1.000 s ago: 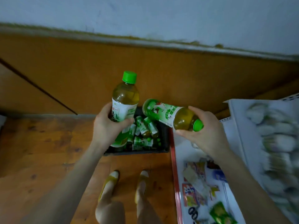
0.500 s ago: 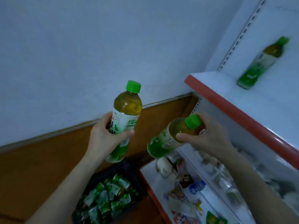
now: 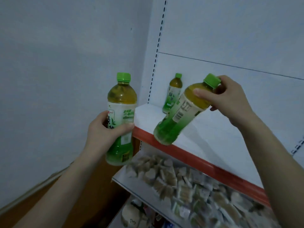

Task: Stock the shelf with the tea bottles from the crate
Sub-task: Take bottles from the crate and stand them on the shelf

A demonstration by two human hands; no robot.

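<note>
My left hand grips an upright green-capped tea bottle around its label, just left of the shelf's corner. My right hand holds a second tea bottle by its neck and shoulder, tilted with its base hanging over the red front edge of the white shelf. A third tea bottle stands upright at the back left corner of that shelf, against the white back panel. The crate is out of view.
Below the red-edged shelf, a lower shelf holds many packaged snacks. A perforated upright runs up the shelf's left side. A pale wall with a brown lower band is on the left.
The view swung up from the floor crate to the shelf. Both hands rose with their bottles; the right one now tilts its bottle over the shelf's front edge.
</note>
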